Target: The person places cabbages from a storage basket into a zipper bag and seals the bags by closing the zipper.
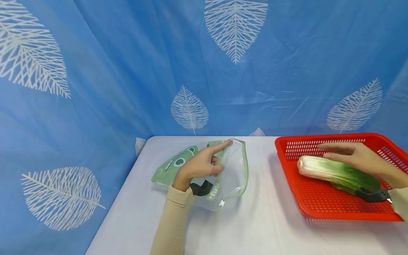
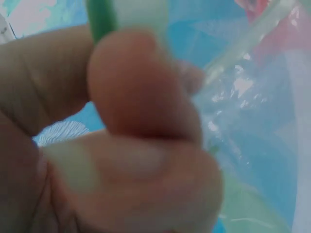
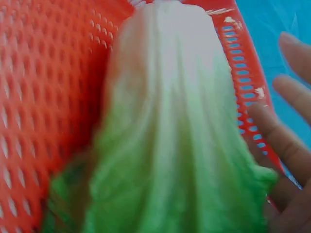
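Note:
A clear plastic zip bag [image 1: 235, 173] with green cartoon print lies on the table, its green-edged mouth spread toward the right. My left hand [image 1: 199, 165] grips the bag near the mouth, index finger stretched along it to the far corner, the other fingers curled. In the left wrist view the thumb and bent fingers sit close together before the clear film [image 2: 252, 131]. To the right, a long Chinese cabbage [image 1: 322, 169] with a white base and green leaves lies in a red basket [image 1: 298, 198]. Over it hovers my right hand [image 1: 361, 157], fingers extended; the right wrist view shows them spread beside the cabbage.
The basket has perforated walls and stands at the right of the white table [image 1: 255, 226]. Blue cloth [image 1: 153, 71] with white leaf patterns hangs behind the table and along its left side. A white zip slider [image 1: 221, 203] shows at the bag's near corner.

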Demonstrator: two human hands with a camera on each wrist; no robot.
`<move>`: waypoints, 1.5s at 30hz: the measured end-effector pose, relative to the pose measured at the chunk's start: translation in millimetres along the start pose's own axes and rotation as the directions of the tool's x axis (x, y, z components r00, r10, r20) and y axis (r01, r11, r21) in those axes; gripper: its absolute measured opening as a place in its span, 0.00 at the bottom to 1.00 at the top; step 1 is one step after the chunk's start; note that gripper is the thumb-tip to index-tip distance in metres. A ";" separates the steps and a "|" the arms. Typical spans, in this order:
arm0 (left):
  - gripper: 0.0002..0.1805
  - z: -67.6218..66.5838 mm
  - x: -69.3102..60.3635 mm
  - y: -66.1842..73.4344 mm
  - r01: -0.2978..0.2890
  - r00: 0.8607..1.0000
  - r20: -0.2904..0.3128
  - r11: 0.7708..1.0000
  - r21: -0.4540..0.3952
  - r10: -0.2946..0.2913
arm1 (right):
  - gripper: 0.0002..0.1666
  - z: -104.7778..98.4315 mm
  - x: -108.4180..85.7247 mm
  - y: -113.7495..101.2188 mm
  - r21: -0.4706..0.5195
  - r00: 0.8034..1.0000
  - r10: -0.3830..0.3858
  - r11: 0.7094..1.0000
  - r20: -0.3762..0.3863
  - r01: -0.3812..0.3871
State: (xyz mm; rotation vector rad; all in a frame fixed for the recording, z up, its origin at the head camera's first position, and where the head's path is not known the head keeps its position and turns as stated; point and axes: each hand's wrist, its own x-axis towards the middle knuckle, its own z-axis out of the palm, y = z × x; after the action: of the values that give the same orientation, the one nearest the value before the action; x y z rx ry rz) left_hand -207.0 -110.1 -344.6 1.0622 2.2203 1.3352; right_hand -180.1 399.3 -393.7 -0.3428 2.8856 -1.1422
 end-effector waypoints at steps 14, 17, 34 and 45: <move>0.49 5.9 3.7 -5.0 0.032 0.999 0.019 0.994 0.101 -0.034 | 0.32 17.2 -0.5 23.0 0.018 0.988 -0.010 1.000 0.153 0.007; 0.49 4.0 3.6 -3.6 0.036 0.999 0.013 0.995 0.097 -0.037 | 0.34 18.1 -0.1 25.4 0.016 0.986 -0.019 1.000 0.166 0.017; 0.47 -4.4 -4.2 1.5 0.057 0.998 -0.029 0.994 0.090 -0.054 | 0.36 27.7 8.7 22.5 -0.023 0.985 -0.038 0.999 0.168 0.042; 0.48 -4.8 -5.3 1.0 0.061 0.998 -0.036 0.994 0.086 -0.058 | 0.36 25.3 5.9 20.8 -0.017 0.985 -0.017 1.000 0.169 0.020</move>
State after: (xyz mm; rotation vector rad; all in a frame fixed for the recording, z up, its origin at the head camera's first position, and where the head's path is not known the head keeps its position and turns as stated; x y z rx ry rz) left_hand -206.0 -116.7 -341.8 1.0014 2.3354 1.2500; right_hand -187.4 395.7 -425.9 -0.4449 2.7528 -1.0343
